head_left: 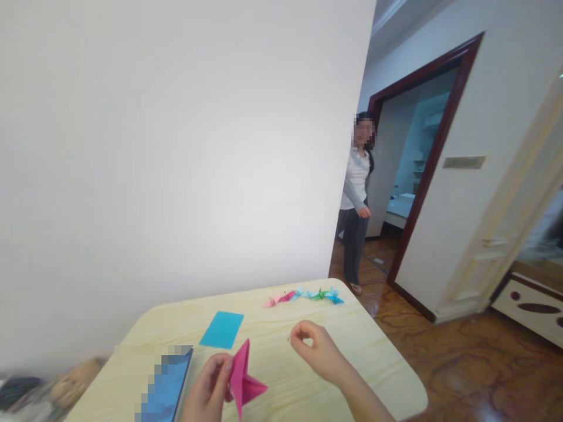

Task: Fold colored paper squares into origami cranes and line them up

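A partly folded piece of pink origami paper [243,378] with pointed flaps is pinched between the thumb and fingers of my left hand [206,390], low over the table. To the right of it and apart from it, my right hand [319,354] hovers with thumb and forefinger curled together in a ring, and nothing shows between them. A flat square of blue paper [221,330] lies beyond my left hand. Farther back, several small paper cranes [303,295] in pink, pale blue, green and blue stand in a row.
The light wood table [378,375] has rounded corners and meets a white wall [197,146] behind it. A tablet-like screen [169,381], partly blurred out, lies at the left. Another person [357,176] stands past the wall by a doorway [440,152].
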`<action>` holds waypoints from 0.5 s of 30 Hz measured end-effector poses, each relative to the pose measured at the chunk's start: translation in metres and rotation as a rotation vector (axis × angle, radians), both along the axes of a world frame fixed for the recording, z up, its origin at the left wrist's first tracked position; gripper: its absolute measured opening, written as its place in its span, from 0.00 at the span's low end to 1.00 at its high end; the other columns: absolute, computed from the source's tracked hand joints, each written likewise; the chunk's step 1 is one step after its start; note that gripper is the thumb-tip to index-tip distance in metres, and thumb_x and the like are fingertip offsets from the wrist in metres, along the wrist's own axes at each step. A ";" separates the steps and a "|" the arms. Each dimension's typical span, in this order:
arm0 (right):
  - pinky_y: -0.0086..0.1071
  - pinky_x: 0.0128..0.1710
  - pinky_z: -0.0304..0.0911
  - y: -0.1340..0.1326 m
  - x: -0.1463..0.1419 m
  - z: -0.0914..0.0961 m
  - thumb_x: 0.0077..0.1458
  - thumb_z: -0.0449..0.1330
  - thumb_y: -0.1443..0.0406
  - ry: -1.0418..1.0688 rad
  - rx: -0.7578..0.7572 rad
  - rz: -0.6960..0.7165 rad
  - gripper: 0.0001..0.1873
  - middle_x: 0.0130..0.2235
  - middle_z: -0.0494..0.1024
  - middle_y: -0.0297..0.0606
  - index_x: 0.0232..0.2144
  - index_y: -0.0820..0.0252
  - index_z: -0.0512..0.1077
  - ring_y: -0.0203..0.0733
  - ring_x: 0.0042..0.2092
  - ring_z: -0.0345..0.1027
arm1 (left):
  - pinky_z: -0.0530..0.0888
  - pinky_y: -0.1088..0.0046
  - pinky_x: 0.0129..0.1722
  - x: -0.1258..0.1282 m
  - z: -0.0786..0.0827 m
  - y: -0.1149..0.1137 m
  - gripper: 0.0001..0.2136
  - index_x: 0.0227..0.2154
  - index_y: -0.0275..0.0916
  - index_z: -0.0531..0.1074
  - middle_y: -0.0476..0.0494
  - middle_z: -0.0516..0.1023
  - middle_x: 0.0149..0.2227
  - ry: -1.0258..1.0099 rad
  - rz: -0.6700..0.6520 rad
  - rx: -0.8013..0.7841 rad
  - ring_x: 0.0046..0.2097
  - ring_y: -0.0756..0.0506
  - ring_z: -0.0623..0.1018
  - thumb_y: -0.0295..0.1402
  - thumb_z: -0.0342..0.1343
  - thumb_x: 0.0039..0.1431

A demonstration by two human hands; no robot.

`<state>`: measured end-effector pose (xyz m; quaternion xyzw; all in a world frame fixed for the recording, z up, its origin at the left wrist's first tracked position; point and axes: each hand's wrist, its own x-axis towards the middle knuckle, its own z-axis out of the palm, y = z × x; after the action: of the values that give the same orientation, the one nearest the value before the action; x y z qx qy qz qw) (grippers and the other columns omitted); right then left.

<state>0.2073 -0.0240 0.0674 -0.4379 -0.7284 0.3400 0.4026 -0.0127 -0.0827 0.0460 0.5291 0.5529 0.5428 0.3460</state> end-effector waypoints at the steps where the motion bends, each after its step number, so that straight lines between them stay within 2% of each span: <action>1: 0.30 0.35 0.62 -0.003 0.000 -0.004 0.47 0.55 0.70 0.027 -0.043 0.044 0.06 0.29 0.74 0.36 0.29 0.62 0.71 0.38 0.33 0.68 | 0.70 0.75 0.22 0.001 0.002 0.001 0.15 0.26 0.40 0.71 0.53 0.72 0.20 -0.046 -0.004 -0.001 0.22 0.49 0.71 0.48 0.54 0.49; 4: 0.32 0.39 0.62 -0.015 -0.010 -0.015 0.44 0.59 0.71 0.101 -0.152 0.221 0.13 0.34 0.76 0.36 0.36 0.62 0.70 0.39 0.37 0.69 | 0.71 0.75 0.24 0.009 0.007 0.002 0.15 0.25 0.40 0.72 0.52 0.73 0.21 -0.153 -0.010 0.016 0.24 0.48 0.73 0.48 0.57 0.46; 6: 0.33 0.41 0.62 -0.022 -0.019 -0.019 0.42 0.61 0.72 0.152 -0.172 0.283 0.14 0.36 0.76 0.36 0.36 0.61 0.69 0.40 0.39 0.69 | 0.71 0.75 0.25 0.016 0.010 0.003 0.16 0.25 0.39 0.72 0.51 0.75 0.23 -0.207 -0.017 0.018 0.25 0.47 0.74 0.48 0.60 0.43; 11: 0.35 0.42 0.62 -0.025 -0.035 -0.016 0.45 0.63 0.66 0.375 -0.165 0.282 0.10 0.36 0.76 0.37 0.32 0.61 0.68 0.41 0.39 0.70 | 0.73 0.74 0.26 0.023 0.008 0.004 0.16 0.28 0.40 0.71 0.51 0.77 0.24 -0.278 -0.027 0.034 0.27 0.46 0.76 0.46 0.62 0.40; 15: 0.33 0.40 0.63 -0.025 -0.035 -0.008 0.48 0.62 0.65 0.323 -0.110 0.263 0.06 0.32 0.76 0.37 0.30 0.62 0.71 0.41 0.37 0.70 | 0.75 0.72 0.30 0.021 0.007 0.004 0.14 0.28 0.39 0.74 0.47 0.79 0.27 -0.232 -0.120 0.036 0.30 0.45 0.78 0.44 0.62 0.42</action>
<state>0.1725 -0.0486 0.0591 -0.3004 -0.6855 0.4946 0.4418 0.0086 -0.0787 0.0533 0.5010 0.4667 0.5884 0.4301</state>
